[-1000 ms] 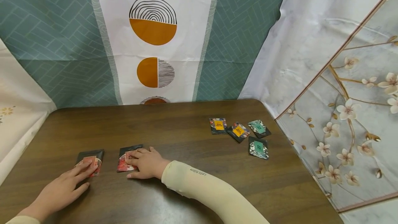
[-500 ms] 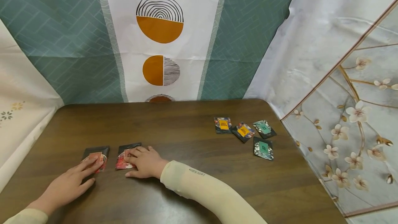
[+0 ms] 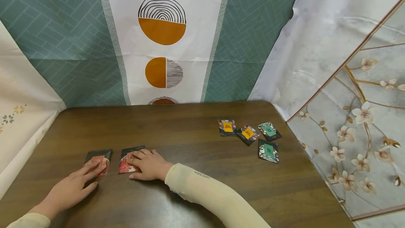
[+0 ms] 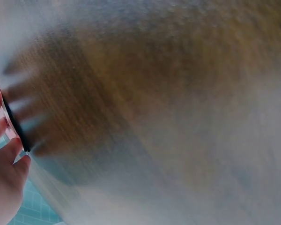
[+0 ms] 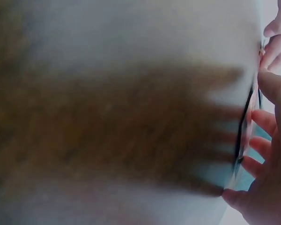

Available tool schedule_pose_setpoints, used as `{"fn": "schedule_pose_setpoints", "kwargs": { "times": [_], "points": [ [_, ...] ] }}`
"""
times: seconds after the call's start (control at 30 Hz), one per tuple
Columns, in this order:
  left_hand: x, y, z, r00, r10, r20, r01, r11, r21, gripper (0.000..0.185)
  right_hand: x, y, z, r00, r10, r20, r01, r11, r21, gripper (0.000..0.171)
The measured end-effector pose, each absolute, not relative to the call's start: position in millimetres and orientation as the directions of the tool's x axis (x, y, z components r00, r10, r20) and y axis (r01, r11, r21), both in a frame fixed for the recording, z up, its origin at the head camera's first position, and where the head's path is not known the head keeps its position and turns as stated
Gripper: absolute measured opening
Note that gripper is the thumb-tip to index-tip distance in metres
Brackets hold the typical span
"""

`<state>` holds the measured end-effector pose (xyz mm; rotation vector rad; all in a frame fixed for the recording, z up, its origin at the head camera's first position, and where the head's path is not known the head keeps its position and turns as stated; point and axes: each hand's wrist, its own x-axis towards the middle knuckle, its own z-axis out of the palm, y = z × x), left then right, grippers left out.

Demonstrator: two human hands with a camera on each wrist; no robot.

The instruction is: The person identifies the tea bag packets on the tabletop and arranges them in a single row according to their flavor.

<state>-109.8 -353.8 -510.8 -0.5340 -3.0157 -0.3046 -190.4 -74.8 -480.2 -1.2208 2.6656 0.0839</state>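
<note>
Resting flat at the near left of the table [image 3: 190, 133], the left hand [image 3: 71, 189] lies with its fingers straight and their tips on the lower edge of the left red packet [image 3: 98, 160]; it presses down, and nothing is curled round the packet. That packet lies just ahead of the fingertips, its dark top end pointing away from the person, so its long side runs roughly front to back. The left wrist view is badly blurred and shows only fingertips against a thin dark edge.

Just beside it, with a narrow strip of bare wood between, lies the right red packet [image 3: 129, 160]. The right hand [image 3: 148, 164] has crossed to this side and covers the packet's right half, fingers laid loosely over it and pointing left. Whether the thumb is tucked under the edge I cannot tell; in the right wrist view the fingers seem to sit on both sides of a thin edge, but the blur is heavy. The cream sleeve [image 3: 209, 196] runs back toward the lower right.

Each packet is nearest the hand already on it. Open wood spreads ahead of both and across the middle of the table, while the left table edge and the pale cloth [image 3: 19, 129] hanging there are close to the left packet.

Well apart, at the far right, sit four more packets: two with orange labels [image 3: 227, 127] [image 3: 248, 133] and two with green labels [image 3: 269, 130] [image 3: 268, 150], near the right edge.
</note>
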Motion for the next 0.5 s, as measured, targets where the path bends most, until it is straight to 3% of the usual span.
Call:
{"fn": "schedule_pose_setpoints", "kwargs": {
  "times": [0.13,0.3,0.5],
  "points": [
    [-109.0,-353.7,-510.1,-0.945,0.318,0.072,0.326,0.926,0.192,0.056,-193.8,-70.6,-475.9,-0.61,-0.775,-0.166,-0.778,0.626,-0.06,0.061],
    [-109.5,-351.9,-508.5,-0.948,0.31,0.072,0.318,0.927,0.2,0.054,-205.8,-43.2,-455.4,-0.594,-0.805,-0.019,-0.799,0.592,-0.109,0.051],
    [-110.4,-351.2,-506.7,-0.949,0.311,0.053,0.315,0.927,0.205,0.054,-225.8,30.8,-427.9,-0.67,-0.725,0.163,-0.742,0.639,-0.203,0.045]
  ]
}}
